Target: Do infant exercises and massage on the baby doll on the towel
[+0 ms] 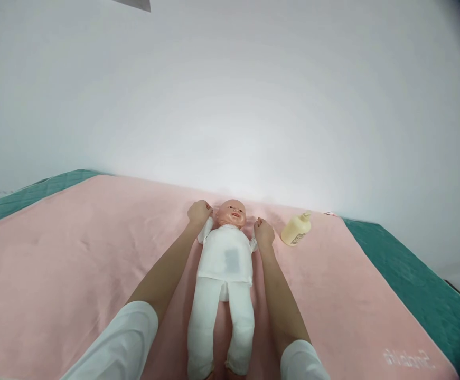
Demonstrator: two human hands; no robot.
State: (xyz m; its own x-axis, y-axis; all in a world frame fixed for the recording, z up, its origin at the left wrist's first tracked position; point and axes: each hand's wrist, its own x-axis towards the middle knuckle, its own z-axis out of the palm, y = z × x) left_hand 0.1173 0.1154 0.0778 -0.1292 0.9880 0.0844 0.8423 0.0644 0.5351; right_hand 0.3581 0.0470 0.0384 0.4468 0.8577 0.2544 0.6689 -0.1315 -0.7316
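Note:
A baby doll [225, 256] in a white top and white trousers lies on its back, head toward the wall, on a pink cloth [134, 227]. Beside its head, my left hand [200, 211] is closed around the end of the doll's arm on the left of the view. My right hand [264, 231] is closed at the end of the other arm. Both doll arms are bent up next to the head, and the doll's own hands are mostly hidden by my fingers. A grey-blue patch shows on the front of the top.
A pale yellow pump bottle [295, 229] stands, slightly tilted in view, right of my right hand. Green padding [415, 279] shows past the pink cloth at both sides. A white wall [230, 105] rises behind the far edge.

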